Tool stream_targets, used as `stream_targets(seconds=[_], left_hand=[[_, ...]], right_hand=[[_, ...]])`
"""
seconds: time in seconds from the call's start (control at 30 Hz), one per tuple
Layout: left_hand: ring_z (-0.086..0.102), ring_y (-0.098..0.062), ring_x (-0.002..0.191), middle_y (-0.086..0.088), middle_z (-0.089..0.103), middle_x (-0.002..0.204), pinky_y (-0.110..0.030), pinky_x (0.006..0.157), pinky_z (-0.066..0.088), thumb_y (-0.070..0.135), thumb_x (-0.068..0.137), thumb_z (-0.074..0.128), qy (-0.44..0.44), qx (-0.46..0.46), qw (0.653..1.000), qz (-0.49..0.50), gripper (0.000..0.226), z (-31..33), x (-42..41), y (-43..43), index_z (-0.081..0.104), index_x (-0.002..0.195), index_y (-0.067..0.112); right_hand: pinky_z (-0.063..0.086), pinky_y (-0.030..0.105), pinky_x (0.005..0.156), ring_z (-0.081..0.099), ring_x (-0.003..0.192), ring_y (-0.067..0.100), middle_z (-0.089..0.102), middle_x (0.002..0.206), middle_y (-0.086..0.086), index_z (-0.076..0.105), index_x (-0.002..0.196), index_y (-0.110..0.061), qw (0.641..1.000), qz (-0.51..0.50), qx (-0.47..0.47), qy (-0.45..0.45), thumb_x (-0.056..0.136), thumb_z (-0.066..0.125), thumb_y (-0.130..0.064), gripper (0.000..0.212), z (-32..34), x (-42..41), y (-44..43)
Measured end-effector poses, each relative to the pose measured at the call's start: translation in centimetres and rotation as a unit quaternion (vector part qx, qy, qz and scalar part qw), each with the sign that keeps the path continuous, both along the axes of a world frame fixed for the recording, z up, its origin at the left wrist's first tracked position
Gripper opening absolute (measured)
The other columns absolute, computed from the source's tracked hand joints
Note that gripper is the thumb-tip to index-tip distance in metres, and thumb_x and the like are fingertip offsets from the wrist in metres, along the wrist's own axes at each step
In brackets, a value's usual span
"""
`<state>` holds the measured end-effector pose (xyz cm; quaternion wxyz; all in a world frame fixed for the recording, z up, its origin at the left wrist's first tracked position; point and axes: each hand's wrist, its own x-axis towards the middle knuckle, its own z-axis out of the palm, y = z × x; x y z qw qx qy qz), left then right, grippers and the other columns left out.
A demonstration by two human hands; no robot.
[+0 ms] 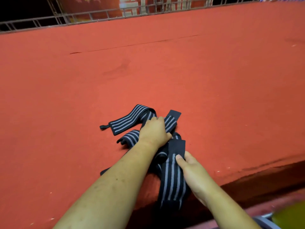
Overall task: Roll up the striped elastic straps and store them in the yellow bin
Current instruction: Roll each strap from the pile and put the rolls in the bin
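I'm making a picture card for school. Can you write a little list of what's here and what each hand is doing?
surface: red cloth table
striped straps: black with grey stripes, in a loose tangle
left hand: grips the tangle's middle
right hand: pinches the hanging strap near its plain black end
hanging strap: droops over the table's near edge
yellow bin: blurry corner, bottom right; inside not visible
behind: metal railing
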<state>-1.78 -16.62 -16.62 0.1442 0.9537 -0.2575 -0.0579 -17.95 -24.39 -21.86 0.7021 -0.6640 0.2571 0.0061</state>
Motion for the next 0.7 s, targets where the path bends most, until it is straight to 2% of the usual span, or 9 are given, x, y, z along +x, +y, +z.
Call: stream_targets(seconds=[0.1, 0.17, 0.33, 0.4, 0.53, 0.63, 0.7], left_hand=[[0.062, -0.037, 0.102, -0.016, 0.066, 0.109, -0.040, 0.077, 0.046, 0.023, 0.092, 0.058, -0.034, -0.022, 0.999, 0.004, 0.023, -0.6, 0.2, -0.5, 0.058, 0.108, 0.007], [0.062, -0.040, 0.097, -0.019, 0.068, 0.102, -0.038, 0.072, 0.040, 0.016, 0.093, 0.052, -0.045, -0.036, 0.998, 0.014, 0.016, -0.8, 0.5, -0.7, 0.059, 0.102, 0.005], [0.062, -0.044, 0.099, -0.022, 0.068, 0.104, -0.043, 0.081, 0.046, 0.015, 0.098, 0.045, -0.004, -0.099, 0.991, 0.094, 0.023, -0.9, 1.5, -0.2, 0.064, 0.105, 0.004], [0.061, -0.042, 0.094, -0.022, 0.066, 0.101, -0.042, 0.077, 0.046, 0.014, 0.098, 0.042, 0.028, -0.148, 0.980, 0.130, 0.019, -1.1, 1.8, 0.0, 0.059, 0.097, 0.004], [0.050, -0.029, 0.076, -0.016, 0.059, 0.093, -0.036, 0.063, 0.032, 0.013, 0.101, 0.037, 0.087, -0.231, 0.949, 0.196, 0.022, -1.3, 2.0, 0.3, 0.047, 0.082, 0.008], [0.051, -0.034, 0.088, -0.024, 0.064, 0.105, -0.034, 0.073, 0.034, 0.012, 0.103, 0.037, 0.117, -0.256, 0.930, 0.236, 0.023, -1.5, 2.3, 0.1, 0.052, 0.089, 0.002], [0.055, -0.034, 0.094, -0.024, 0.066, 0.120, -0.033, 0.077, 0.039, 0.013, 0.106, 0.037, 0.147, -0.323, 0.893, 0.277, 0.027, -1.4, 2.3, -0.1, 0.060, 0.102, -0.001]], right_hand=[[0.053, 0.039, 0.108, 0.072, 0.114, 0.006, 0.077, 0.122, -0.015, 0.061, 0.136, -0.042, 1.000, 0.013, -0.005, 0.002, 0.114, 0.043, -0.033, 0.030, 0.4, -0.1, 0.0], [0.052, 0.037, 0.109, 0.070, 0.117, 0.004, 0.074, 0.126, -0.016, 0.061, 0.137, -0.043, 1.000, 0.012, -0.010, 0.002, 0.114, 0.044, -0.033, 0.031, 0.5, -0.2, 0.0], [0.047, 0.039, 0.115, 0.065, 0.125, 0.003, 0.070, 0.134, -0.018, 0.059, 0.140, -0.045, 1.000, 0.016, -0.023, 0.005, 0.113, 0.044, -0.035, 0.032, 0.7, -0.2, 0.0], [0.046, 0.039, 0.117, 0.063, 0.127, 0.003, 0.068, 0.135, -0.019, 0.058, 0.141, -0.045, 0.999, 0.019, -0.028, 0.006, 0.113, 0.044, -0.035, 0.033, 0.8, -0.2, 0.0], [0.047, 0.029, 0.111, 0.061, 0.125, -0.001, 0.066, 0.134, -0.022, 0.058, 0.139, -0.045, 0.999, 0.023, -0.036, 0.012, 0.114, 0.044, -0.033, 0.031, 1.4, -0.3, 0.0], [0.043, 0.035, 0.118, 0.058, 0.130, 0.002, 0.063, 0.140, -0.020, 0.055, 0.146, -0.044, 0.999, 0.025, -0.046, 0.013, 0.114, 0.043, -0.034, 0.035, 1.5, -0.4, 0.0], [0.041, 0.036, 0.120, 0.057, 0.133, 0.003, 0.062, 0.141, -0.020, 0.053, 0.148, -0.044, 0.998, 0.022, -0.053, 0.013, 0.113, 0.043, -0.034, 0.037, 1.5, -0.3, 0.0]])
